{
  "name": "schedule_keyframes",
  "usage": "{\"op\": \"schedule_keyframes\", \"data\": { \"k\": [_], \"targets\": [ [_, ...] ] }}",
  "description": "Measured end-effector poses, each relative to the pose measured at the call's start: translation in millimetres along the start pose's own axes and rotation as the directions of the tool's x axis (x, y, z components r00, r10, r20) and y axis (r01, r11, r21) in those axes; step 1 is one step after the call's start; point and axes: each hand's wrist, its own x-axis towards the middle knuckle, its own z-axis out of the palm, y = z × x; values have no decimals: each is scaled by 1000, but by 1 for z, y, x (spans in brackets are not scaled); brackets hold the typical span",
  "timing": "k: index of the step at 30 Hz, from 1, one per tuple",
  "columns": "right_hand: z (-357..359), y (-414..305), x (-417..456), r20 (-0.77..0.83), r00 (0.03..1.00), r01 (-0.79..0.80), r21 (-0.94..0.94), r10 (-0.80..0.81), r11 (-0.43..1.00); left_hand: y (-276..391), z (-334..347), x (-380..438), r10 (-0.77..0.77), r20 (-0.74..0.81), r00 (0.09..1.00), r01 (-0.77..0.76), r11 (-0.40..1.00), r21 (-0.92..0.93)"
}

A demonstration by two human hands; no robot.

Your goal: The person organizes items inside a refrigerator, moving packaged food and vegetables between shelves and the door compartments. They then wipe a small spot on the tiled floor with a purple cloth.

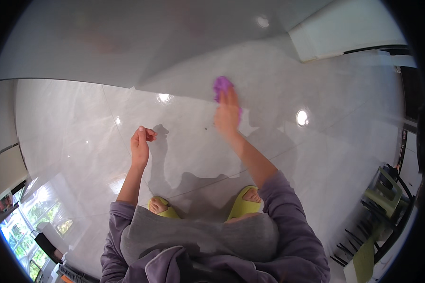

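Note:
A bunched purple cloth is under the fingers of my right hand, which is blurred, in front of me at the upper middle of the view. Part of the cloth also shows along the hand's right edge. My left hand hangs at the left over the pale glossy tiled floor, its fingers curled and holding nothing. A small dark speck lies left of my right wrist.
A smooth grey panel spans the upper left, and a white block-like unit stands at the upper right. Green chairs with dark legs are at the lower right. Windows show at the lower left. My yellow-green slippers are on the floor.

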Motion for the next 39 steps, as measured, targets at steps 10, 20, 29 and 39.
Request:
{"op": "schedule_keyframes", "data": {
  "k": [10,20,29,39],
  "targets": [
    [13,-76,-17,132,926,121,782,-352,611,8,-6,-1,35,-27,999,-35,999,-7],
    [-54,128,69,-56,998,13,314,5,949,-14,-14,8,9,-92,996,-12,999,-35],
    [6,8,-9,266,854,325,398,-447,858,-4,-5,11,1,-61,998,-5,998,-65],
    [-3,26,32,304,910,313,-65,-280,947,0,-20,3,-1,-88,996,-7,995,-96]
  ]
}}
